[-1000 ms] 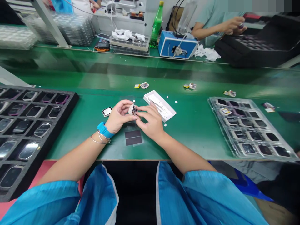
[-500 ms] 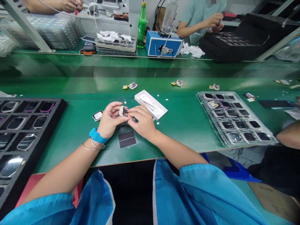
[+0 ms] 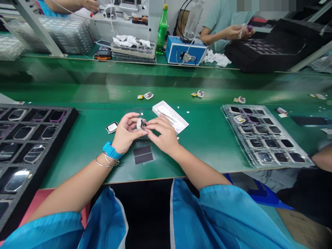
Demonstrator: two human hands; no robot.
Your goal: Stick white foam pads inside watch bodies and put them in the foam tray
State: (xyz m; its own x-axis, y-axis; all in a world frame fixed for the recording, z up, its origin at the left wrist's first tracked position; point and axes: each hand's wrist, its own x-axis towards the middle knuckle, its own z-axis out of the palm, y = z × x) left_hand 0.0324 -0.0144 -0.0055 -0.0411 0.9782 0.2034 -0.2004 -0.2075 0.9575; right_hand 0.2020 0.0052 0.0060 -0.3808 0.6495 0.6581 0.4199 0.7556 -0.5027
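My left hand (image 3: 126, 134), with a blue band on its wrist, is closed round a small white smartwatch case (image 3: 140, 123). The case is tilted, and its open side shows dark inner parts. On the right side of the case, my right hand (image 3: 165, 136) has its thumb and fingers pinched together against those parts. Its fingertips hide any smaller piece between them. A white-framed watch screen (image 3: 112, 127) lies just left of my left hand. Beyond my right hand, a shallow white box lid (image 3: 181, 128) holds tweezers (image 3: 168, 117) and tiny bits.
A black foam tray (image 3: 74, 116) of watches stands left, a clear plastic tray (image 3: 243, 152) of watches right. Two dark rectangles (image 3: 143, 154) lie near the front edge. Opened watch cases with yellow batteries (image 3: 140, 97) line the back. A co-worker's hands (image 3: 234, 32) are across the bench.
Both hands keep their hold on the smartwatch case with barely any finger movement. The whole view has shifted slightly. Across the bench, the co-worker's hands have moved apart, with a purple item in one.
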